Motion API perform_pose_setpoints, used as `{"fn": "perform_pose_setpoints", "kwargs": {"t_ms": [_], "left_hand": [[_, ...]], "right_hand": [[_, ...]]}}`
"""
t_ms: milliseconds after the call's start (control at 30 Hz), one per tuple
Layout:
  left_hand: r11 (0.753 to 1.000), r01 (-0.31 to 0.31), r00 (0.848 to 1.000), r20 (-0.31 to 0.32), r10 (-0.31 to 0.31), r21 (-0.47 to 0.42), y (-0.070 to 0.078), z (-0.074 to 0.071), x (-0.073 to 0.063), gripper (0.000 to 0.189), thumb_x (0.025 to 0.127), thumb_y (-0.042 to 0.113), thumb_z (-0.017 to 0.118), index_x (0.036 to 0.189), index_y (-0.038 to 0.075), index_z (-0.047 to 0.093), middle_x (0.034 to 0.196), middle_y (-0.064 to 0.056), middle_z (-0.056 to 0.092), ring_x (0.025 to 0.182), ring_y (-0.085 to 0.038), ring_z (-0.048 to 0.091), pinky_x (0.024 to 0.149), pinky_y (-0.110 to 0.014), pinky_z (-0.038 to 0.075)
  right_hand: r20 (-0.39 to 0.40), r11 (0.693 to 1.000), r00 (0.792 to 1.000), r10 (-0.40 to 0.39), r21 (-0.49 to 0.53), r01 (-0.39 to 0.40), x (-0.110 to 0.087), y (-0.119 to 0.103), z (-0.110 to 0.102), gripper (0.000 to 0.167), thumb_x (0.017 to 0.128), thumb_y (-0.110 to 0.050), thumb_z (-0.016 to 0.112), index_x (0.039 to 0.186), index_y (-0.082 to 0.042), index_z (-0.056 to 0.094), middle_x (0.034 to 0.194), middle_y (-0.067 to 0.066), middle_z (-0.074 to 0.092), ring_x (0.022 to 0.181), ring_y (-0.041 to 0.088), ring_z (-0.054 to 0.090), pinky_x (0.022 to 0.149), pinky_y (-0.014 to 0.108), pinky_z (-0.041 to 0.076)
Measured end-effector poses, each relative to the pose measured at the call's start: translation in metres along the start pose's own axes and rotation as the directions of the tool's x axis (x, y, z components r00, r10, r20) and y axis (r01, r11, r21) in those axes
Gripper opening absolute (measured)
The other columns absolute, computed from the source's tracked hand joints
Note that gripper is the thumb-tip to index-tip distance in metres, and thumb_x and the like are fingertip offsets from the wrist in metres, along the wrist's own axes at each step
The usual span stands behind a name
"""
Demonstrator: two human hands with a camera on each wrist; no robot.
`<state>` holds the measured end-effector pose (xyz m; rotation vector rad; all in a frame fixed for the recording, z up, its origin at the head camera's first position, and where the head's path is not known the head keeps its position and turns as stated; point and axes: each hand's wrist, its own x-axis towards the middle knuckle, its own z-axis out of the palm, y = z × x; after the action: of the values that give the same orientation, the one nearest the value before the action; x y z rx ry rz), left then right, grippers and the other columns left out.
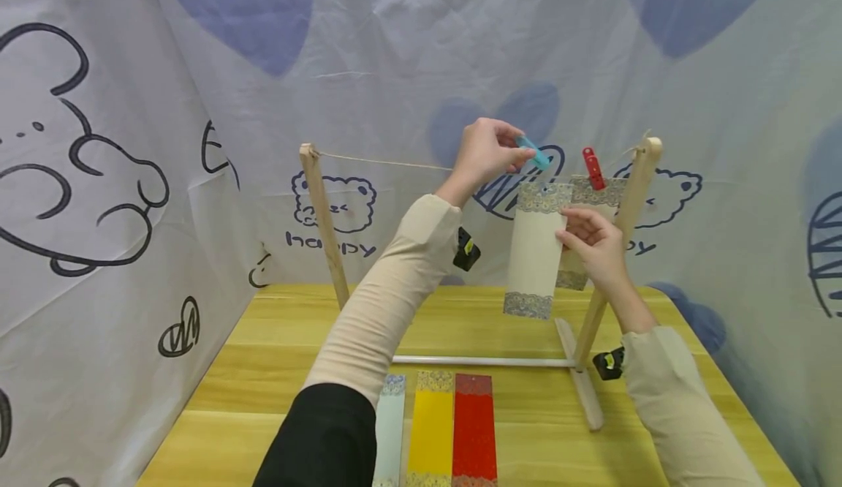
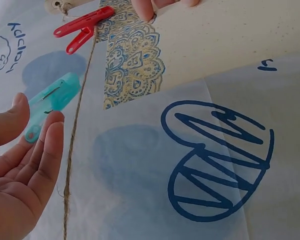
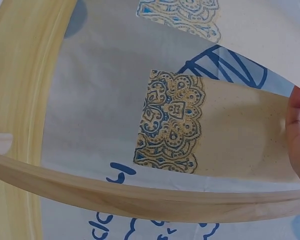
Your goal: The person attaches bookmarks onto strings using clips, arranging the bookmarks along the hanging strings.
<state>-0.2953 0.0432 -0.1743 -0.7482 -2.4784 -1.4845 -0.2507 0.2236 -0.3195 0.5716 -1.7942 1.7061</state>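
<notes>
From the head view, we see the left hand (image 1: 487, 152) pinching a teal clip (image 1: 538, 153) between thumb and fingers, high up near the string (image 1: 388, 163), while the right hand (image 1: 595, 246) grips a cream card (image 1: 534, 253) by its side edge, which we think leaves the patterned top bare for a clip. That card hangs upright in front of a second card (image 1: 574, 280), held at the string by a red clip (image 1: 593, 169) near the right post (image 1: 615, 260); the posts seem there to hold the string up off the table (image 1: 276, 384). Light blue (image 1: 390, 428), yellow (image 1: 430, 432) and red cards (image 1: 475, 428) lie side by side on the wood, probably for easy reach. In the left wrist view, the teal clip sits just beside the string, apart from the cream card; we cannot tell whether its jaws are parted. In the right wrist view, the cream card's lower end swings free beside the second card, and only part of the right hand shows, so we judge its grip from the head view.
</notes>
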Motion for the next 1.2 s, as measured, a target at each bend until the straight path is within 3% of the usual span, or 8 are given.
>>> {"fn": "perform_pose_setpoints", "kwargs": {"t_ms": [300, 533, 733, 1000, 1200], "left_hand": [[0.991, -0.043, 0.998, 0.055, 0.037, 0.13, 0.0, 0.003, 0.001, 0.026, 0.081, 0.016, 0.066, 0.102, 0.001, 0.064, 0.076, -0.004, 0.065, 0.057, -0.014, 0.06, 0.052, -0.019, 0.049], [0.991, -0.046, 0.998, 0.044, 0.041, 0.126, 0.003, 0.004, 0.0, 0.024, 0.082, 0.014, 0.065, 0.101, 0.001, 0.065, 0.076, -0.004, 0.065, 0.052, -0.015, 0.059, 0.049, -0.02, 0.048], [0.981, -0.058, 0.998, 0.042, 0.051, 0.184, 0.002, 0.004, 0.001, 0.02, 0.083, 0.015, 0.064, 0.098, 0.003, 0.067, 0.069, -0.003, 0.064, 0.048, -0.014, 0.058, 0.048, -0.02, 0.048], [0.969, -0.067, 0.997, 0.055, 0.055, 0.237, 0.003, 0.008, 0.002, 0.02, 0.084, 0.016, 0.063, 0.098, 0.003, 0.067, 0.079, -0.004, 0.066, 0.05, -0.015, 0.058, 0.048, -0.018, 0.047], [0.961, -0.063, 0.996, 0.072, 0.045, 0.268, 0.003, 0.012, 0.003, 0.017, 0.084, 0.017, 0.063, 0.094, 0.004, 0.068, 0.075, -0.003, 0.064, 0.047, -0.014, 0.056, 0.048, -0.018, 0.046]], "right_hand": [[0.005, 1.0, 1.0, -0.003, -0.011, 0.003, 0.0, -0.001, 0.002, 0.027, 0.079, 0.014, 0.058, 0.106, 0.016, 0.052, 0.082, 0.0, 0.063, 0.067, 0.009, 0.058, 0.057, 0.018, 0.049], [-0.001, 1.0, 1.0, -0.005, 0.003, 0.005, 0.0, -0.001, 0.002, 0.027, 0.079, 0.015, 0.057, 0.105, 0.017, 0.051, 0.08, 0.0, 0.063, 0.066, 0.009, 0.058, 0.057, 0.019, 0.049], [-0.001, 0.999, 1.0, -0.015, 0.03, 0.015, -0.001, 0.0, 0.002, 0.028, 0.078, 0.017, 0.056, 0.105, 0.019, 0.05, 0.08, 0.001, 0.063, 0.066, 0.009, 0.058, 0.056, 0.018, 0.049], [-0.002, 1.0, 1.0, -0.009, 0.013, 0.009, 0.0, 0.0, 0.002, 0.028, 0.079, 0.015, 0.057, 0.105, 0.019, 0.051, 0.079, 0.001, 0.063, 0.065, 0.009, 0.058, 0.056, 0.018, 0.049], [-0.017, 1.0, 1.0, -0.006, 0.002, 0.006, 0.001, 0.0, 0.003, 0.028, 0.078, 0.015, 0.058, 0.105, 0.019, 0.051, 0.078, -0.001, 0.063, 0.064, 0.008, 0.058, 0.056, 0.018, 0.049]]}}
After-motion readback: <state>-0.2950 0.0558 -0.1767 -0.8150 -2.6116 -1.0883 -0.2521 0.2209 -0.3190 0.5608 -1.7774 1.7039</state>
